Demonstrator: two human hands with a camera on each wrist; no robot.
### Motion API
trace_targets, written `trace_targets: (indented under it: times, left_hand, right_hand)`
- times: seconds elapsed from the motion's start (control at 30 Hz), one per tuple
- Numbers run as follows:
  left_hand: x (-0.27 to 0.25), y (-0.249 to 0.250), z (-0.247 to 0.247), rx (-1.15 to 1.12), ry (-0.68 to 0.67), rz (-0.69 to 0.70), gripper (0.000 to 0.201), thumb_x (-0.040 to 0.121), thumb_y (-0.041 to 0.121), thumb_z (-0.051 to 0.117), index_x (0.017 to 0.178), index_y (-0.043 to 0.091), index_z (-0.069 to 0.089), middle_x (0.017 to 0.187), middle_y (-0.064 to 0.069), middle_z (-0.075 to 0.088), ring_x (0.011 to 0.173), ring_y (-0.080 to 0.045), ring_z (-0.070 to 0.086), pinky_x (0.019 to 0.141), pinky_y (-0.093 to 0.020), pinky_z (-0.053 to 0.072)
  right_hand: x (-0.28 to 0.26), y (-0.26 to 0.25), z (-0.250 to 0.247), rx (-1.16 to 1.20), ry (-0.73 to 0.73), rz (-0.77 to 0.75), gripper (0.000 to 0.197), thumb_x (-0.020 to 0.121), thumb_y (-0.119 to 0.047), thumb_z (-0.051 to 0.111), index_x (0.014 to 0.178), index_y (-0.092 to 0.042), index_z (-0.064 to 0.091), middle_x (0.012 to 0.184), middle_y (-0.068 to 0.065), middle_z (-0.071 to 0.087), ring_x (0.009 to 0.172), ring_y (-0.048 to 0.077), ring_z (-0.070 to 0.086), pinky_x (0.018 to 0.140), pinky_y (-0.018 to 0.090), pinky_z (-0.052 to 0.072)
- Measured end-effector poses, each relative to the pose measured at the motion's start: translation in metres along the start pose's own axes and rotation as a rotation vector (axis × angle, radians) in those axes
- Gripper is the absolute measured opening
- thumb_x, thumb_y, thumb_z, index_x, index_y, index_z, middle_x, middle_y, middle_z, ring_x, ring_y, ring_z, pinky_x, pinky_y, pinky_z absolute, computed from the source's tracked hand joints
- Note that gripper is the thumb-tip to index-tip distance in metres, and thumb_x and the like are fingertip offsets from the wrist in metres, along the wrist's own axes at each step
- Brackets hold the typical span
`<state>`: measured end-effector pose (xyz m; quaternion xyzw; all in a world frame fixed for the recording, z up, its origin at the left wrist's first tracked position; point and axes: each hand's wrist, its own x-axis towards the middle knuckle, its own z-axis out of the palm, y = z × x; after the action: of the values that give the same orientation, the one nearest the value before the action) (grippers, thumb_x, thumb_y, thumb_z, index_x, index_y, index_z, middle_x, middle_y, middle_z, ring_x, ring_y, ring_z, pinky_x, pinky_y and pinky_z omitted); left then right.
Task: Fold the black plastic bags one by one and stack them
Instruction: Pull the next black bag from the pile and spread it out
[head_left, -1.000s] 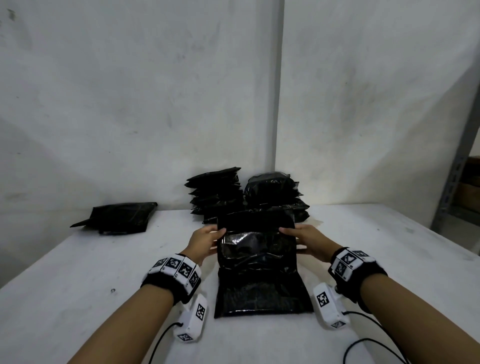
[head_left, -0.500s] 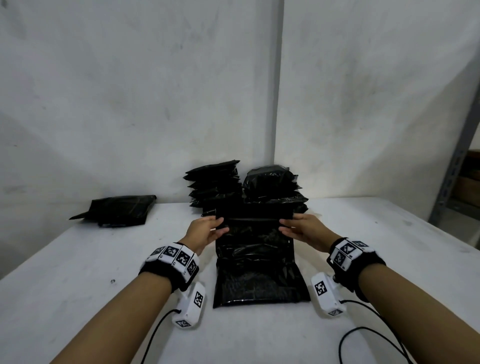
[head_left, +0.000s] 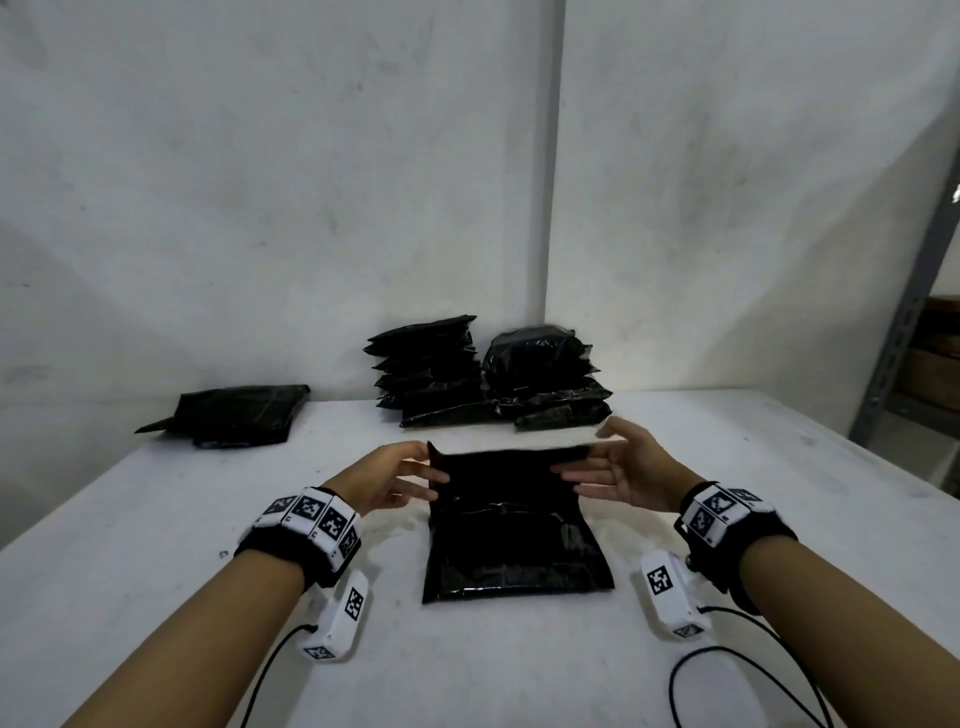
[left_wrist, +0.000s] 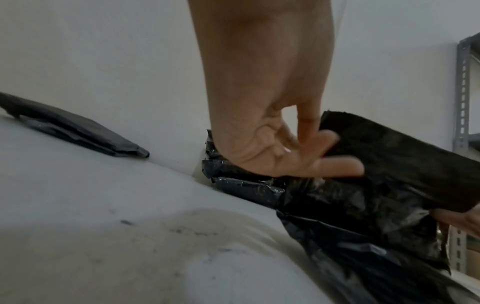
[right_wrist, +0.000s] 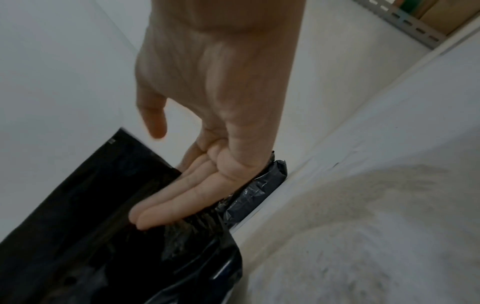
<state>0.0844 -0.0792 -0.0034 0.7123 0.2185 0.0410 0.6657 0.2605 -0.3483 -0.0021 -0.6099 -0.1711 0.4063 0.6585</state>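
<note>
Hands, left hand (head_left: 387, 475) and right hand (head_left: 618, 470), fingers straight, fold bag (head_left: 511, 525) on bench (head_left: 156, 545); next, press it flat, then stack.

left hand (head_left: 387, 475), right hand (head_left: 621, 470), fingers extended

Black plastic bag (head_left: 511, 540) at centre of the surface (head_left: 156, 571), glossy and creased, near edge flat, far flap raised and curling toward 6 o'clock. At 12 o'clock, two stacks of folded bags (head_left: 488, 379) side by side by the wall. At 10 o'clock, flat pile of unfolded bags (head_left: 236, 415), well apart.
</note>
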Motion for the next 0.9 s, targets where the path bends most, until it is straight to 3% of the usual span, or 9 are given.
trace_targets:
  times: [0.07, 0.13, 0.23, 0.33, 0.47, 0.67, 0.8, 0.9]
  left_hand:
    - [-0.005, 0.0, 0.002, -0.04, -0.046, -0.05, 0.027, 0.092, 0.034, 0.053, 0.089, 0.011, 0.066, 0.101, -0.012, 0.073, 0.082, -0.02, 0.07, 0.052, -0.017, 0.05]
    - [-0.005, -0.006, 0.003, 0.02, -0.078, -0.034, 0.028, 0.078, 0.032, 0.072, 0.087, 0.006, 0.067, 0.097, -0.012, 0.072, 0.085, -0.019, 0.069, 0.068, -0.02, 0.057]
    - [-0.007, -0.018, 0.004, 0.149, -0.146, -0.028, 0.025, 0.07, 0.009, 0.081, 0.089, 0.008, 0.065, 0.097, -0.011, 0.067, 0.09, -0.017, 0.063, 0.082, -0.022, 0.052]
    - [-0.01, -0.021, 0.005, 0.22, -0.175, -0.046, 0.026, 0.076, 0.002, 0.076, 0.096, 0.01, 0.06, 0.099, -0.012, 0.065, 0.087, -0.016, 0.062, 0.075, -0.019, 0.053]
    - [-0.011, -0.02, 0.009, 0.359, -0.191, -0.095, 0.033, 0.07, 0.006, 0.082, 0.09, 0.016, 0.058, 0.09, -0.006, 0.064, 0.076, -0.014, 0.059, 0.062, -0.017, 0.05]
    - [-0.012, -0.022, 0.016, 0.542, -0.165, -0.096, 0.032, 0.069, 0.015, 0.085, 0.09, 0.016, 0.06, 0.08, -0.002, 0.061, 0.067, -0.012, 0.058, 0.065, -0.019, 0.05]
    - [-0.013, -0.022, 0.022, 0.589, -0.142, -0.073, 0.034, 0.071, 0.016, 0.084, 0.093, 0.015, 0.059, 0.08, 0.0, 0.06, 0.063, -0.009, 0.057, 0.056, -0.015, 0.048]
    - [-0.013, -0.019, 0.025, 0.719, -0.12, -0.049, 0.035, 0.07, 0.025, 0.084, 0.094, 0.019, 0.06, 0.084, 0.003, 0.057, 0.07, -0.008, 0.053, 0.056, -0.014, 0.044]
  right_hand:
    - [0.001, 0.002, -0.001, -0.052, -0.005, 0.046, 0.049, 0.084, -0.044, 0.061, 0.11, -0.002, 0.067, 0.116, 0.018, 0.068, 0.097, 0.022, 0.069, 0.079, 0.026, 0.058]
    - [0.003, 0.008, -0.003, -0.259, -0.069, 0.058, 0.057, 0.066, -0.038, 0.084, 0.111, -0.006, 0.07, 0.115, 0.011, 0.066, 0.101, 0.017, 0.062, 0.083, 0.02, 0.055]
    - [0.002, 0.016, -0.004, -0.387, -0.117, 0.099, 0.03, 0.079, -0.008, 0.075, 0.109, -0.01, 0.07, 0.11, 0.007, 0.069, 0.098, 0.012, 0.066, 0.08, 0.02, 0.055]
    - [-0.001, 0.02, -0.004, -0.441, -0.139, 0.126, 0.02, 0.084, 0.001, 0.069, 0.101, -0.011, 0.069, 0.099, 0.006, 0.071, 0.09, 0.014, 0.069, 0.07, 0.021, 0.056]
    - [-0.008, 0.019, 0.002, -0.531, -0.185, 0.148, 0.013, 0.086, 0.005, 0.065, 0.088, -0.008, 0.066, 0.08, 0.003, 0.071, 0.072, 0.008, 0.069, 0.061, 0.016, 0.053]
    - [-0.009, 0.016, 0.008, -0.78, -0.167, 0.207, 0.011, 0.083, -0.004, 0.073, 0.089, -0.013, 0.071, 0.072, 0.002, 0.067, 0.053, 0.008, 0.057, 0.049, 0.016, 0.047]
    - [-0.01, 0.017, 0.008, -0.784, -0.142, 0.225, 0.012, 0.084, -0.006, 0.072, 0.092, -0.014, 0.07, 0.072, 0.0, 0.068, 0.051, 0.004, 0.058, 0.05, 0.013, 0.049]
    - [-0.009, 0.018, 0.009, -0.831, -0.125, 0.23, 0.012, 0.082, -0.009, 0.075, 0.09, -0.017, 0.071, 0.077, 0.001, 0.065, 0.053, 0.003, 0.057, 0.053, 0.014, 0.05]
